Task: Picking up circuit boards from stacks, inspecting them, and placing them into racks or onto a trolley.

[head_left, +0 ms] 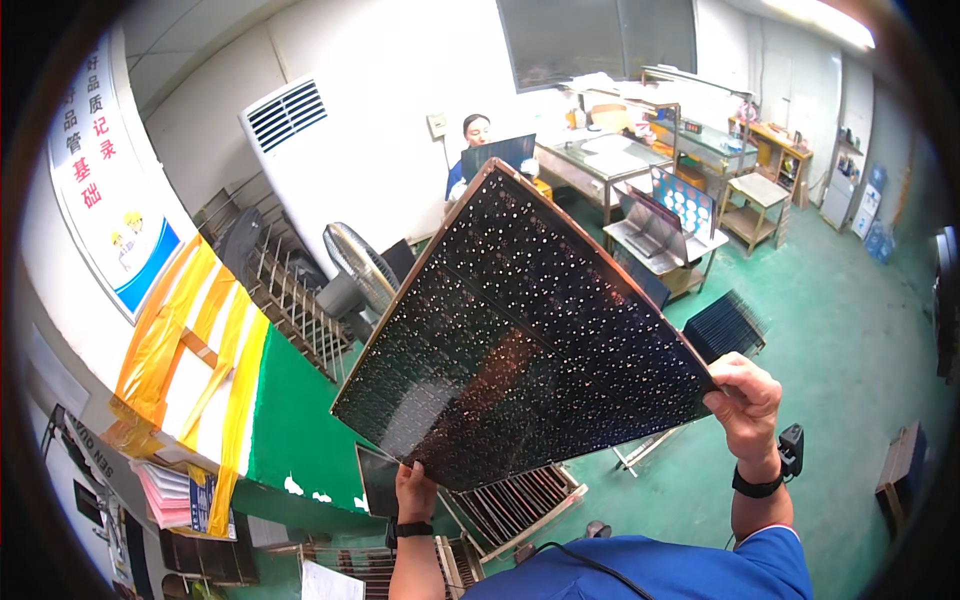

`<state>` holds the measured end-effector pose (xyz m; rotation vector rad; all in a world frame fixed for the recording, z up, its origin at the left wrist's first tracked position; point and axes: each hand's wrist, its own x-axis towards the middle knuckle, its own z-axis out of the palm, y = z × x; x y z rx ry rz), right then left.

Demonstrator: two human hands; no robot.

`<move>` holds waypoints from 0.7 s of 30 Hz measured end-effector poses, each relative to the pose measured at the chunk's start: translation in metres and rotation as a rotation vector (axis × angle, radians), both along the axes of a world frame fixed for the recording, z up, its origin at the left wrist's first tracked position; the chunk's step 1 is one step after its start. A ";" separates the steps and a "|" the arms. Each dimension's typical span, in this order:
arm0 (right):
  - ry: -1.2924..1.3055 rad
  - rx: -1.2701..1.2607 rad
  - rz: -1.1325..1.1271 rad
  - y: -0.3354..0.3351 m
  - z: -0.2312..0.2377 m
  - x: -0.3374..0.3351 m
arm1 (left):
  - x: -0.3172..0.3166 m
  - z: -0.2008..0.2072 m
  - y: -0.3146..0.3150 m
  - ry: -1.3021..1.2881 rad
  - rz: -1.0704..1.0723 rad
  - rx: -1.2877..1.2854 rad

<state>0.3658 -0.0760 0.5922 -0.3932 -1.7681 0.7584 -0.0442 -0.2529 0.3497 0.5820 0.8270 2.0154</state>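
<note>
A large, thin, black glossy panel (560, 350) with white and reddish specks and a copper-brown edge is held up, tilted, in front of me. My left hand (415, 488) grips its lower edge, thumb on the face and the other fingers hidden behind. At the right corner, my right hand (748, 395) pinches the edge between thumb and curled fingers. Pale and reddish reflections lie across the panel's lower half. Both my wrists wear black straps.
Beneath the panel stands a slatted rack (515, 510) on the green floor. To the left are a taped carton (190, 350), a green surface (300, 430) and a fan (360, 265). Another person (476, 130) holds a dark panel beyond mine. A worktable (610, 155) stands at the back.
</note>
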 end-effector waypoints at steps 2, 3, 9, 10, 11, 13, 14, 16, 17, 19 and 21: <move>-0.025 0.020 -0.021 -0.004 0.003 0.000 | 0.001 -0.007 0.007 0.018 -0.013 -0.015; -0.048 0.029 -0.031 -0.006 0.004 0.001 | 0.002 -0.009 0.011 0.014 -0.029 -0.009; -0.110 0.063 -0.083 -0.015 0.013 0.006 | 0.007 -0.021 0.023 -0.038 -0.102 -0.025; -0.114 0.056 -0.090 -0.016 0.013 0.008 | 0.008 -0.023 0.024 -0.041 -0.100 -0.046; -0.117 0.055 -0.093 -0.017 0.014 0.007 | 0.007 -0.025 0.025 -0.041 -0.094 -0.067; -0.082 0.073 -0.073 -0.019 0.015 0.007 | 0.000 -0.043 0.025 -0.034 -0.068 -0.102; -0.088 0.068 -0.081 -0.020 0.016 0.007 | 0.003 -0.040 0.027 -0.027 -0.043 -0.138; -0.101 0.029 -0.107 -0.021 0.019 0.008 | 0.011 -0.033 0.029 -0.072 -0.103 -0.147; -0.105 0.040 -0.116 -0.020 0.017 0.009 | 0.014 -0.026 0.030 -0.110 -0.152 -0.149; -0.105 0.025 -0.125 -0.021 0.016 0.009 | 0.012 -0.038 0.031 -0.101 -0.162 -0.165; -0.107 0.011 -0.127 -0.022 0.017 0.010 | 0.010 -0.053 0.030 -0.093 -0.165 -0.181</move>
